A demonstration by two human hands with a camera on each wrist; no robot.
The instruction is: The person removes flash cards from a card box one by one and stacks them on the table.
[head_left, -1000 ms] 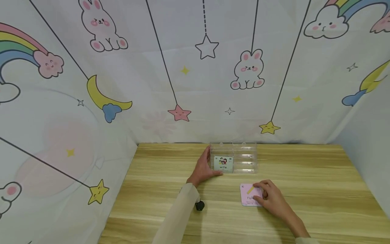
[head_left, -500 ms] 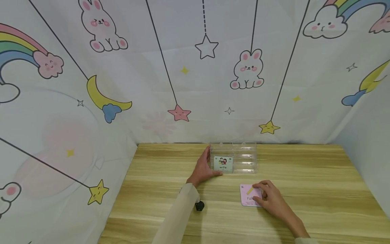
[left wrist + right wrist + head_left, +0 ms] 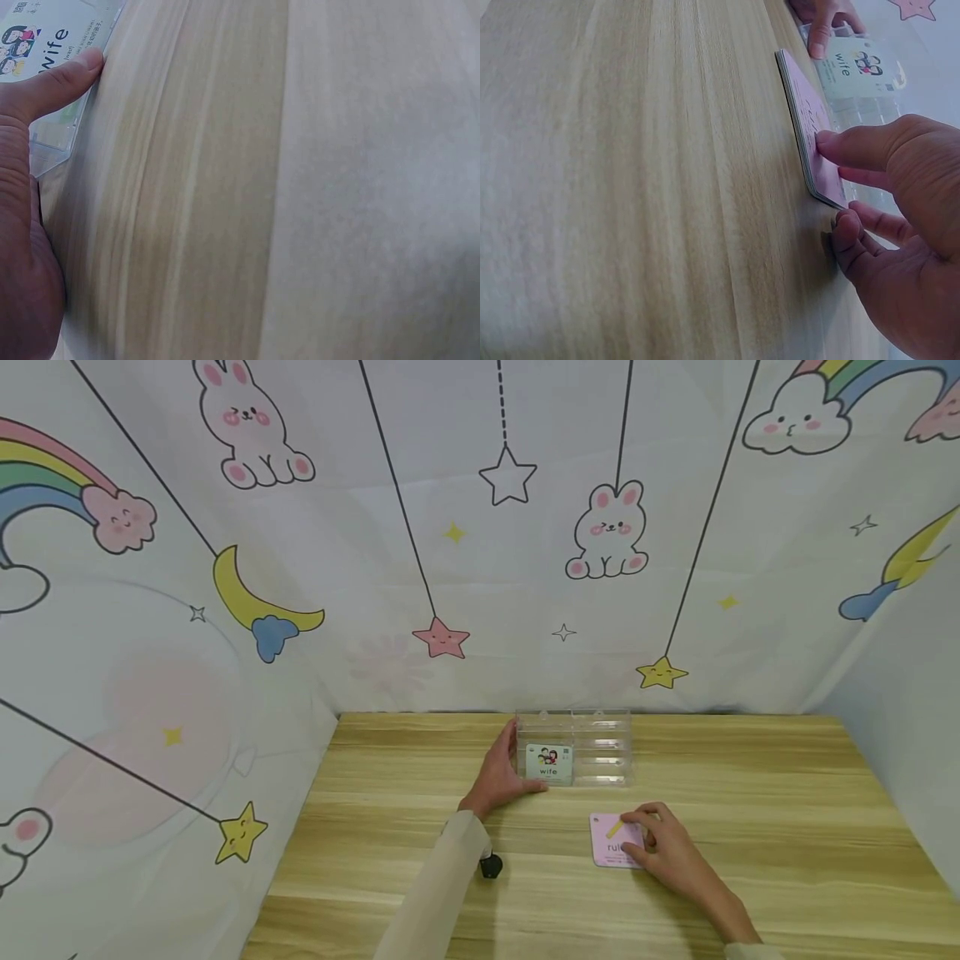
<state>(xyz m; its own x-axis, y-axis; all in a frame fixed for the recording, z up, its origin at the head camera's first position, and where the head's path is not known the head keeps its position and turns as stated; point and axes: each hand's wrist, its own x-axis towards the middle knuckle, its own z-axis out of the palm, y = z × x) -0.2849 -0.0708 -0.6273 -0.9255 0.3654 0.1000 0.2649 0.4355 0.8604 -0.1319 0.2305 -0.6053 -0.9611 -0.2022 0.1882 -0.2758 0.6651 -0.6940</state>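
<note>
A clear plastic card rack (image 3: 602,752) stands at the back of the table, with a pale green "wife" card (image 3: 548,762) in its left half. My left hand (image 3: 500,777) holds the rack's left end, its thumb at the front lower edge by the card; the other fingers are partly hidden along the side. Nearer to me, my right hand (image 3: 670,850) pinches a pink card stack (image 3: 610,852) between thumb and fingers. The top card shows a yellow ruler and a partly covered word. In the right wrist view the stack (image 3: 810,135) shows several layers along its edge.
The wood-grain table (image 3: 780,827) ends at a white printed curtain (image 3: 510,577) behind the rack. Another curtain side (image 3: 150,635) borders the left. A small black device (image 3: 491,866) sits at the left wrist.
</note>
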